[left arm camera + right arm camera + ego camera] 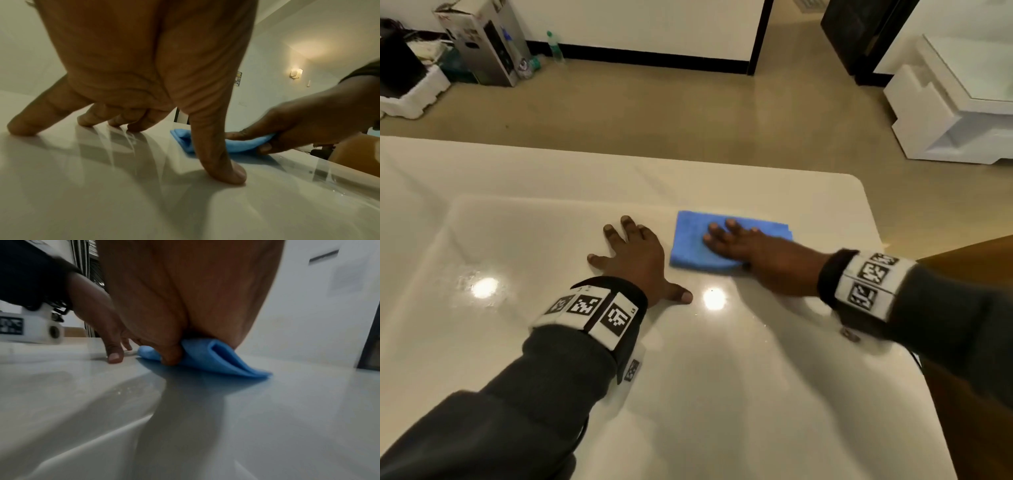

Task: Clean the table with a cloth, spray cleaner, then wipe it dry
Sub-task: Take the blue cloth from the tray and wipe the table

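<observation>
A folded blue cloth (688, 240) lies on the glossy white table (534, 222), towards its far right corner. My right hand (743, 243) lies on the cloth with fingers stretched over the top. The thumb tucks against the near edge and pinches the fold, as the cloth (183, 138) and the cloth (222, 360) show from the wrists. Just left of the cloth, my left hand (633, 253) is spread on the bare tabletop, propped on its fingertips and thumb and holding nothing. No spray cleaner is on the table.
Beyond the table's far edge is tan floor. A cardboard box (486, 41) and a plastic bottle (554, 48) stand by the back wall. White furniture (945, 113) sits at the far right. A brown wooden surface (979, 325) borders the table's right edge. Wet streaks (318, 172) glisten there.
</observation>
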